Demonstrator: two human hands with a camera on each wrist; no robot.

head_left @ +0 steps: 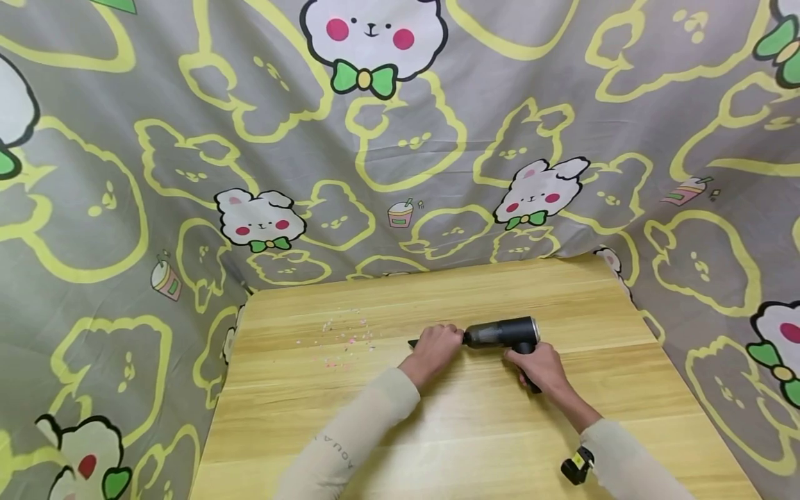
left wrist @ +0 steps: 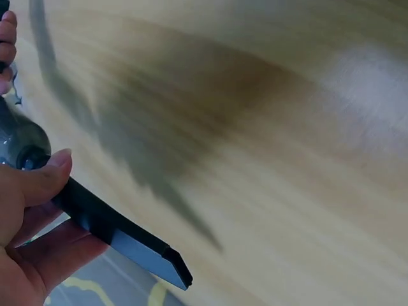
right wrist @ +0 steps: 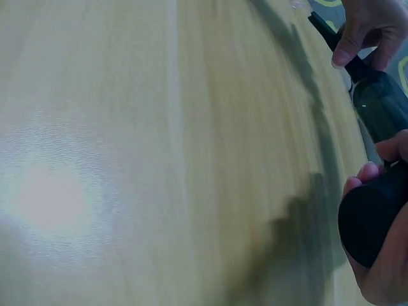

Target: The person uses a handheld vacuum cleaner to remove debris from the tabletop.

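Note:
A black handheld vacuum cleaner [head_left: 500,333] with a smoky clear dust cup is held above the wooden table [head_left: 475,437]. My right hand [head_left: 542,368] grips its handle, whose lower end pokes out under the fingers. At the front end, my left hand [head_left: 437,348] pinches the black crevice nozzle [left wrist: 121,233] between thumb and fingers. The nozzle's slanted tip points left in the head view. Left of that tip, small pink and white scraps [head_left: 350,340] lie scattered over the tabletop.
Grey curtains [head_left: 400,139] printed with cartoon bears and rabbits hang along the back and both sides of the table. A small black and yellow device [head_left: 578,465] is at the right sleeve's cuff. Shadows of the hands and vacuum fall across the wood.

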